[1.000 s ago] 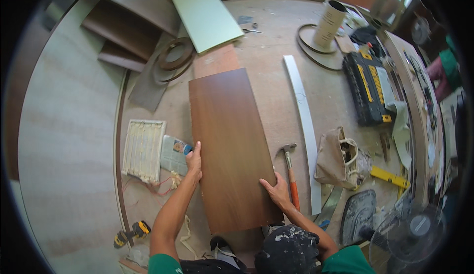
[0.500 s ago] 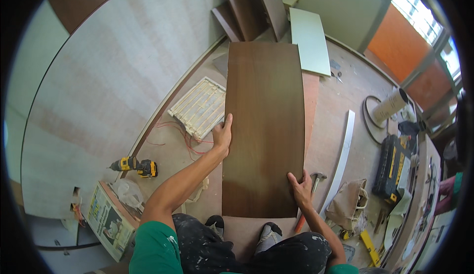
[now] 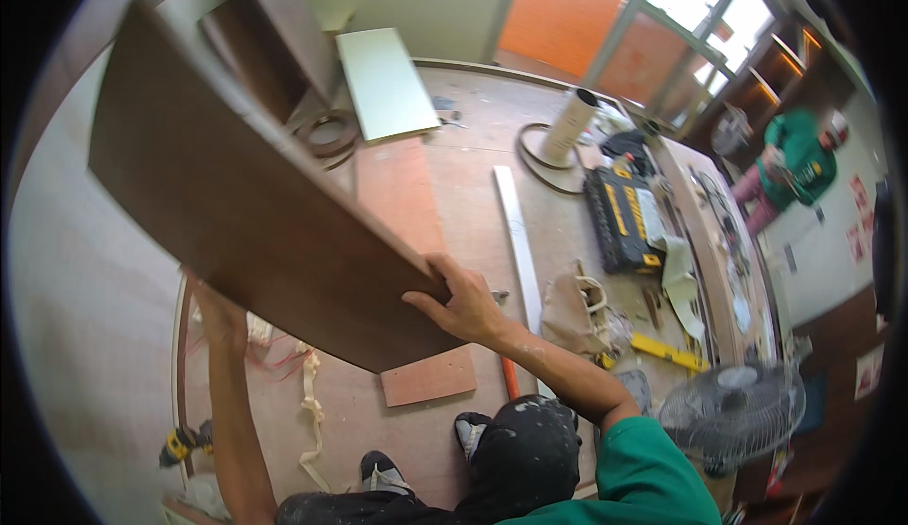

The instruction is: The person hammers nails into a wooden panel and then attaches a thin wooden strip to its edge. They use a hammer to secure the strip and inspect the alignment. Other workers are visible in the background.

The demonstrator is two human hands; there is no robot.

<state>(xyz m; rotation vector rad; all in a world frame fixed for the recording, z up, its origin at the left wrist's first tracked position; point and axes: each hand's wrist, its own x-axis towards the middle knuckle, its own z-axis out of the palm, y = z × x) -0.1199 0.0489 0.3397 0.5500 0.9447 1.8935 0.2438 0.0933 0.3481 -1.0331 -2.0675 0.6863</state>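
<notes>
A long dark brown wood panel is raised off the floor and tilted, its far end high at the left. My right hand grips the panel's near right edge, thumb on the broad face and fingers over the edge. Under the lower left edge, my left hand supports the panel, its fingers partly hidden behind it. Below lies a pinkish-brown board strip on the floor, partly covered from view by the panel.
A pale board lies beyond. To the right are a white strip, a black toolbox, a cloth bag, a yellow level and a fan. A drill lies left; a co-worker stands far right.
The panel has gone from near upright before me to lifted and tilted leftward. My hands moved with it. The view has swung right, bringing the fan and co-worker into sight.
</notes>
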